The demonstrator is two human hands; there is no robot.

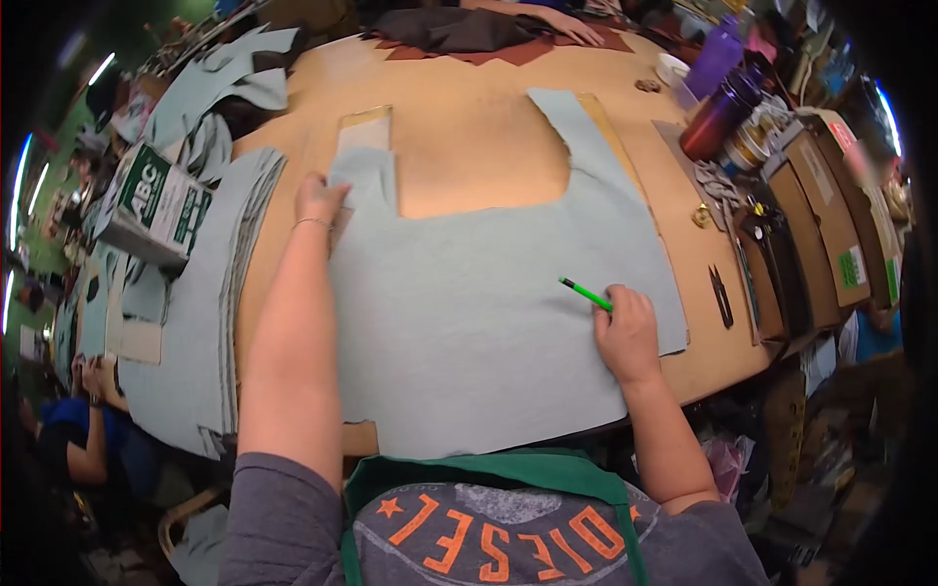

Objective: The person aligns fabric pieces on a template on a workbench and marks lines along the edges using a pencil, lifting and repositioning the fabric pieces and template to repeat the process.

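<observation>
A pale blue-green fabric piece [469, 303] with two upright strips and a squared cut-out between them lies over a cardboard template [365, 130], whose edges show past the cloth. At the fabric's upper left edge, my left hand [320, 202] has its fingers closed on the cloth. The left strip stops short of the template's top and looks rumpled. My right hand [627, 334] rests over the right side of the fabric. Its fingers are wrapped round a green pencil [589, 295], dark end pointing up and left.
A stack of similar fabric [200, 322] lies at left, with an ABC box [153, 207] on it. Right of the template are black snips [721, 296], a purple-red bottle [721, 115] and cardboard boxes [816, 225]. Another person's hand [572, 26] rests near dark cloth [454, 29] across the table.
</observation>
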